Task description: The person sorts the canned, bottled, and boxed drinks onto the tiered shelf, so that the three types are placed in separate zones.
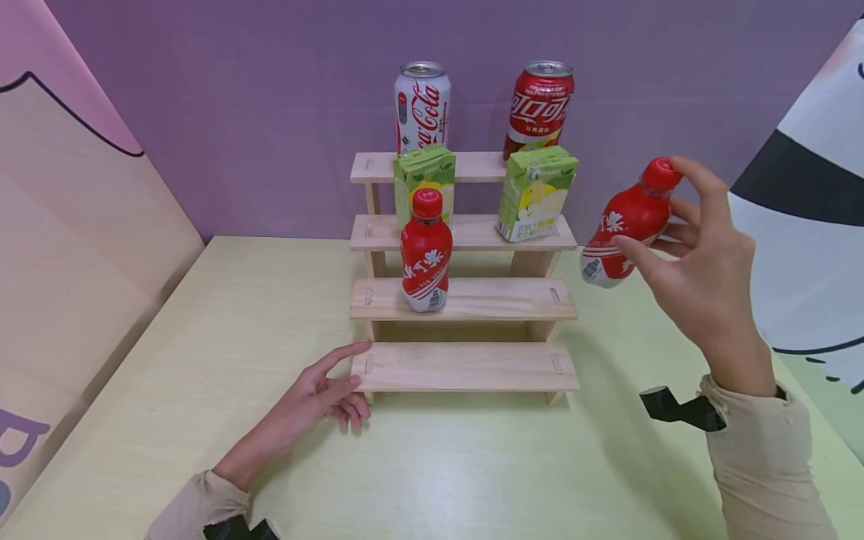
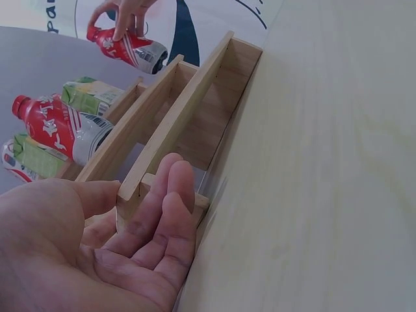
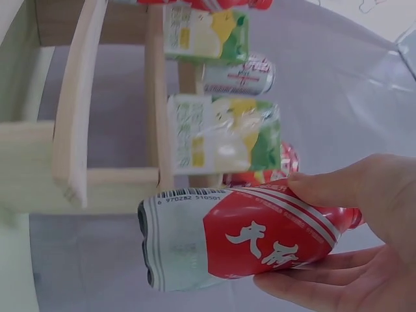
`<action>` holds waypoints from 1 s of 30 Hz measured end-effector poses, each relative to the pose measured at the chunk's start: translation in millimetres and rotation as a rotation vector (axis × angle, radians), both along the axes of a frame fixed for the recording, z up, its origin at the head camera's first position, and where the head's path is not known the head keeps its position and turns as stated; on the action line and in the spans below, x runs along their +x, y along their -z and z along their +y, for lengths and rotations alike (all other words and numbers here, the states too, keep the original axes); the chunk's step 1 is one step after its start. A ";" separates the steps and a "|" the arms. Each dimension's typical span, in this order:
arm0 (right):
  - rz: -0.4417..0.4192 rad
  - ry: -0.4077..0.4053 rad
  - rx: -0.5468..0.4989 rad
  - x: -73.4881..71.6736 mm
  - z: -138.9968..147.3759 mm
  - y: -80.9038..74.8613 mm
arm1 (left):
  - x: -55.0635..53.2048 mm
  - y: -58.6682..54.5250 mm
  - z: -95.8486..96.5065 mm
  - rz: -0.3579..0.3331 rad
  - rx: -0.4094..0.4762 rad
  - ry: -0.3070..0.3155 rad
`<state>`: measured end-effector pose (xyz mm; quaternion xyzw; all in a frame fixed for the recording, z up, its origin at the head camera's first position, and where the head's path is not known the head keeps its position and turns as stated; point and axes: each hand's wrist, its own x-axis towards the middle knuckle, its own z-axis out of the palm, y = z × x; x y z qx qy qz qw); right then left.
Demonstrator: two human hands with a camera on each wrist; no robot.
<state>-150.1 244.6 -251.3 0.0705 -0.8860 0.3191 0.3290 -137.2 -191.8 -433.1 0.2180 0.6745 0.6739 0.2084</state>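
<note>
My right hand point(image 1: 709, 277) holds a red and white drink bottle point(image 1: 624, 225) in the air, to the right of a stepped wooden shelf point(image 1: 466, 367). The bottle tilts, red cap up toward the right, index finger at the cap and thumb on its side. My left hand point(image 1: 313, 394) grips the left end of the lowest step, thumb at its front corner and index finger at its back corner. In the left wrist view, the other fingers point(image 2: 175, 224) curl in by the step's end. A matching bottle point(image 1: 427, 255) stands upright on the second step from the bottom, left side.
One step higher stand two green juice cartons, left point(image 1: 439, 169) and right point(image 1: 538, 195). On the top step are a white cola can point(image 1: 422, 109) and a red cola can point(image 1: 540, 109). A pale table point(image 1: 472, 472) lies beneath, with a purple backdrop point(image 1: 270, 112) behind.
</note>
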 end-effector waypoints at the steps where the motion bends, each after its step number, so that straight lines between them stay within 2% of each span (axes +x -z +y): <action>1: 0.000 -0.010 -0.001 1.8 -1.9 -0.8 | -0.1 0.0 0.1 -0.001 0.000 0.000; 7: 0.002 -0.092 -0.014 10.2 -12.3 -2.2 | -1.0 1.4 1.0 0.001 0.000 0.006; 12: 0.009 -0.170 -0.008 11.5 -22.4 2.8 | -1.1 1.3 1.8 0.006 0.000 0.009; 23: 0.055 -0.264 0.051 1.6 -45.9 18.6 | -0.3 -0.4 1.3 -0.002 -0.007 0.000; 30: 0.031 -0.292 0.036 -6.2 -51.9 28.7 | -0.6 0.4 0.4 -0.010 -0.006 -0.004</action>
